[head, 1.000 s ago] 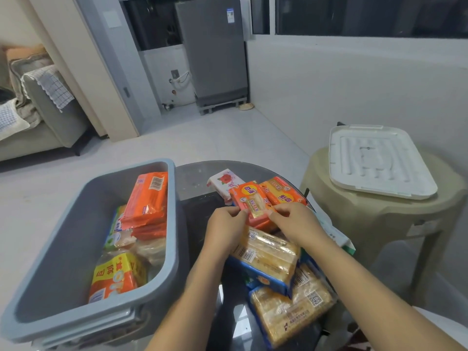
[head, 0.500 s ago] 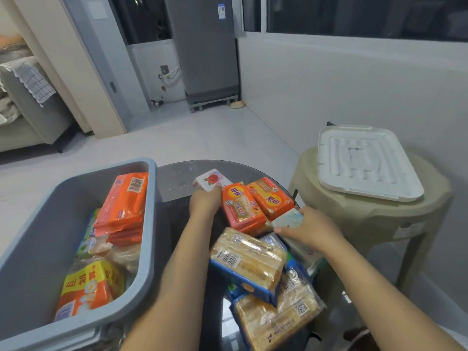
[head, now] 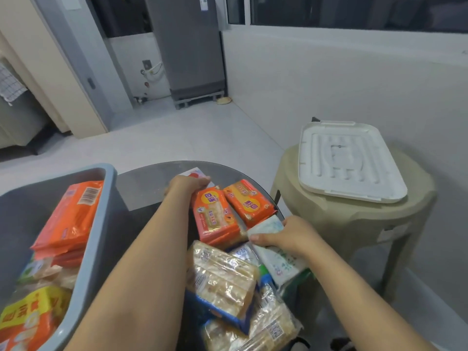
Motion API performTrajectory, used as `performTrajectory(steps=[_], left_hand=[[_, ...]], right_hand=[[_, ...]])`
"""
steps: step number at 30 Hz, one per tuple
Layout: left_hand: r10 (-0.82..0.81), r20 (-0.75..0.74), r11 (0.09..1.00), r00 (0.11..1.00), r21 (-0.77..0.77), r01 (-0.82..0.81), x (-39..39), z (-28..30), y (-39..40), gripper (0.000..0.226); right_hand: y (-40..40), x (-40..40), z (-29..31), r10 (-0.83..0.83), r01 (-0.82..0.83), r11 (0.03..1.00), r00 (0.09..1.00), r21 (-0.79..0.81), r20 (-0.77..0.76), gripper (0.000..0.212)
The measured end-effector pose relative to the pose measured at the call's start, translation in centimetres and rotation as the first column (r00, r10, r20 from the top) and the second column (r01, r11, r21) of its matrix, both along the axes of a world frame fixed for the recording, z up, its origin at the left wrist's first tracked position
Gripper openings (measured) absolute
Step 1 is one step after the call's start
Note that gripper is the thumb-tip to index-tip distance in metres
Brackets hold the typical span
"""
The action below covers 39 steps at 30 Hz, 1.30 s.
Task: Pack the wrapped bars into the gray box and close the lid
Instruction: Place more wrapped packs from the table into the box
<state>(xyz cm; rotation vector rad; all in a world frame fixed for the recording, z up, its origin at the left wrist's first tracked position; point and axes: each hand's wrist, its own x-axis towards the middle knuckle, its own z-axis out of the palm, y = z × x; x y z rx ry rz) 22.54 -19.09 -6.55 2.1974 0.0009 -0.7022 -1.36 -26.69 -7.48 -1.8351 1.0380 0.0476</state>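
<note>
The gray box (head: 101,239) stands at the left and holds several wrapped bars, an orange pack (head: 71,216) on top. On the round glass table (head: 152,183) lie two orange packs (head: 215,219), clear-wrapped yellow bars (head: 222,277) and a white rose-printed pack (head: 196,173). My left hand (head: 186,186) reaches over the far end and rests on the white rose pack. My right hand (head: 286,236) grips a white-and-green pack (head: 276,259) at the table's right edge. The white lid (head: 347,160) lies on a beige stool.
The beige plastic stool (head: 354,224) stands right of the table, close to the white wall. A gray fridge (head: 187,46) stands at the far end of the floor. A doorway and a sofa edge show at the far left.
Both hands left the orange pack. My left hand reached forward to the white rose pack, and my right hand moved right and took hold of the white-and-green pack. The view shifted right.
</note>
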Motion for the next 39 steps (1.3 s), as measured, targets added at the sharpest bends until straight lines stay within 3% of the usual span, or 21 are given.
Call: performTrajectory(steps=[4,7,11,16,20,25,31,34,39], left_hand=[[-0.067,-0.081,0.992,0.994,0.101,0.075,0.4,0.8,-1.0,0.063],[-0.101,-0.054,0.987,0.993,0.123,0.106,0.5,1.1,-1.3,0.054],[-0.131,-0.042,0.977,0.991,0.163,0.136,0.4,1.2,-1.8,0.063],[-0.175,0.134,0.963,0.975,0.231,0.141,0.4,1.2,-2.8,0.078],[-0.118,0.233,0.992,0.965,0.061,0.106,-0.2,0.9,-3.7,0.091],[0.020,0.181,0.985,0.983,-0.175,0.012,-0.5,0.7,-2.8,0.070],[0.245,0.248,0.805,0.937,-0.591,-0.054,-4.5,3.8,-1.1,0.038],[0.235,0.248,0.745,0.940,-0.667,-0.011,-8.0,5.5,0.6,0.024],[0.083,0.198,0.726,0.977,-0.684,0.076,-13.3,6.5,4.9,0.029]], right_hand=[[-0.2,-0.3,0.3,-0.020,0.018,0.999,0.999,0.049,0.048,0.039],[-0.1,-0.3,0.5,-0.048,0.041,0.997,0.991,0.065,0.122,0.035],[0.2,-0.5,0.8,-0.125,0.108,0.991,0.965,0.085,0.232,0.034],[0.5,-0.7,1.2,-0.191,0.174,0.981,0.928,0.081,0.319,0.038],[0.4,-0.7,1.6,-0.215,0.199,0.977,0.905,0.082,0.368,0.038],[0.1,-0.9,2.4,-0.289,0.272,0.957,0.841,0.104,0.456,0.037],[0.5,-1.0,3.5,-0.335,0.204,0.936,0.762,0.285,0.554,0.038],[1.1,-1.1,4.3,-0.380,0.170,0.910,0.705,0.378,0.598,0.042],[2.4,-1.8,5.9,-0.451,0.075,0.853,0.606,0.517,0.656,0.049]])
